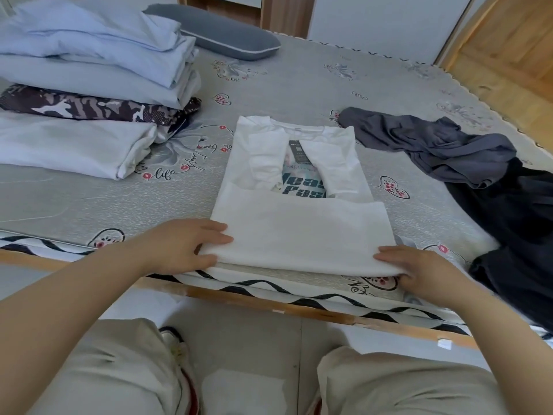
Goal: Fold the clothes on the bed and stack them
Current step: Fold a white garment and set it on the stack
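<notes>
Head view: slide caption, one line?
Both hands, left and right, grip the half-folded white printed T-shirt on the bed.

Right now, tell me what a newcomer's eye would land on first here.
First the white T-shirt, half folded in the middle of the bed, its near edge gripped by the left hand and the right hand. Next the stack of folded clothes at the far left, a camouflage piece sandwiched in it. Then the crumpled grey garment on the right, still unfolded.
</notes>
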